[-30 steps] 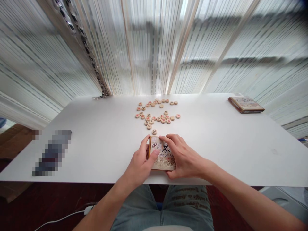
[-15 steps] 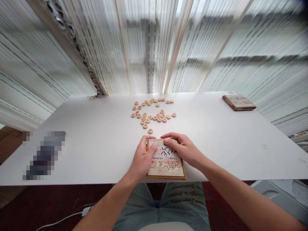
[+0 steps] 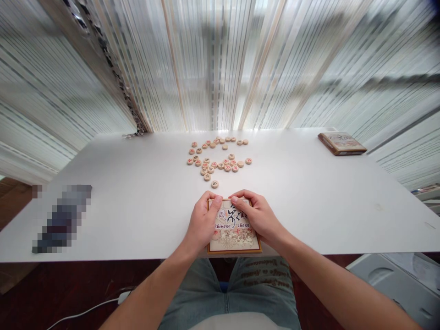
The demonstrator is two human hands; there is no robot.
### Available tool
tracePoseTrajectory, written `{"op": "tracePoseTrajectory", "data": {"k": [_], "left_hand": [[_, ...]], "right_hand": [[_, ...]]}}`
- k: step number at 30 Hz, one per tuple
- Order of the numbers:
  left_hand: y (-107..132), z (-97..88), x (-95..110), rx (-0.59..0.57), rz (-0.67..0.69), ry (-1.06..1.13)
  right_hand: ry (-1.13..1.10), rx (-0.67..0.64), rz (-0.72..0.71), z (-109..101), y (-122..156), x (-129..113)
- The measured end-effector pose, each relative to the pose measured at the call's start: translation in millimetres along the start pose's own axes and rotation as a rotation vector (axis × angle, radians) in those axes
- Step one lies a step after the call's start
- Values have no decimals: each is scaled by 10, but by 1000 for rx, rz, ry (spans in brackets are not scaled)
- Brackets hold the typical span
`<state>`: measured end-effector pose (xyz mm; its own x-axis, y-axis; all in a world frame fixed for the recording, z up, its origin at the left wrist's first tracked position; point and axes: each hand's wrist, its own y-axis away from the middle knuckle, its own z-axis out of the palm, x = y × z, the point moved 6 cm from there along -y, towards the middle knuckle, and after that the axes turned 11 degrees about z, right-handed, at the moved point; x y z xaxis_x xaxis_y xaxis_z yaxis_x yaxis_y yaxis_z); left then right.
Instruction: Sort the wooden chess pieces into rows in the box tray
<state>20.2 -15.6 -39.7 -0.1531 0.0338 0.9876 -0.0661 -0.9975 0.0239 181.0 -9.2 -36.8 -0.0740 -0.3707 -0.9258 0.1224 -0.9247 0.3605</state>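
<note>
A Chinese chess box (image 3: pixel 235 240) with a cream printed lid and a gold-brown border is at the table's near edge, between my hands. My left hand (image 3: pixel 203 220) grips its left side, the thumb lying on the lid near the far edge. On the other side, my right hand (image 3: pixel 259 213) holds the far right corner with its thumb on top. Both sets of fingertips curl over the far edge and are partly hidden. Just beyond the box lie several round wooden chess pieces (image 3: pixel 214 184) with red or black characters; some show blank faces.
A second, similar box (image 3: pixel 343 143) lies at the far right of the white table (image 3: pixel 137 206). A blurred-out dark object (image 3: pixel 63 220) is at the left. Striped string curtains (image 3: pixel 213 68) hang behind the table. A white cable (image 3: pixel 85 314) runs along the floor at lower left.
My right hand has shifted its hold, with its thumb now by the far edge of the box. My left thumb has slid toward that edge too. The box is turned slightly straighter.
</note>
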Motion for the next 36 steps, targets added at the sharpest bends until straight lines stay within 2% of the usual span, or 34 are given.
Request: {"op": "tracePoseTrajectory", "data": {"k": [6, 12, 18, 22, 28, 33, 36], "left_hand": [[66, 91, 5, -65, -70, 57], [46, 54, 102, 0, -6, -34], [50, 86, 19, -50, -60, 107], [42, 49, 32, -47, -17, 49], [18, 9, 70, 11, 60, 24], [101, 78, 30, -11, -83, 90], [127, 78, 36, 11, -77, 106]], "right_hand": [[-14, 78, -14, -79, -35, -48], [-37, 96, 3, -41, 80, -4], [-48, 112, -22, -60, 43, -6], [-61, 129, 1, -26, 74, 17], [-143, 31, 19, 82, 119, 36], [-93, 83, -24, 14, 59, -9], [3, 81, -59, 14, 63, -32]]}}
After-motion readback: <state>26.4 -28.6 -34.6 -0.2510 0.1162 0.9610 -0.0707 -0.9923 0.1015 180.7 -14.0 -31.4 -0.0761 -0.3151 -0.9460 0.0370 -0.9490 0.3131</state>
